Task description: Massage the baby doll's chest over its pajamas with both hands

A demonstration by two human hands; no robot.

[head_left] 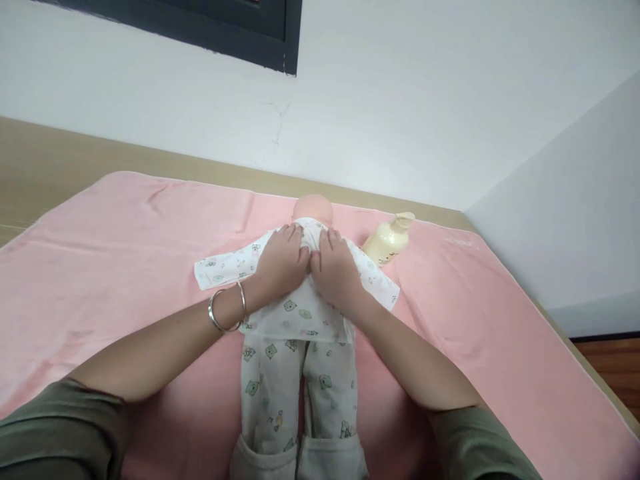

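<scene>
A baby doll (313, 208) in a white printed top (295, 320) and matching trousers (273, 380) lies stretched out, its bald head away from me and no face showing. My left hand (284, 261) rests flat on the upper left of the top, fingers pointing toward the head. Beside it, my right hand (336, 268) lies flat on the upper right, with the thumbs almost meeting at the middle. Neither hand grips anything. Both sleeves of the top spread out sideways.
A cream pump bottle (389, 240) leans or lies tilted just past the doll's right-hand sleeve. Under everything is a pink sheet (165, 267) with some wrinkles. Behind it run a wooden ledge (210, 170) and a white wall (380, 100) with a dark frame (250, 40).
</scene>
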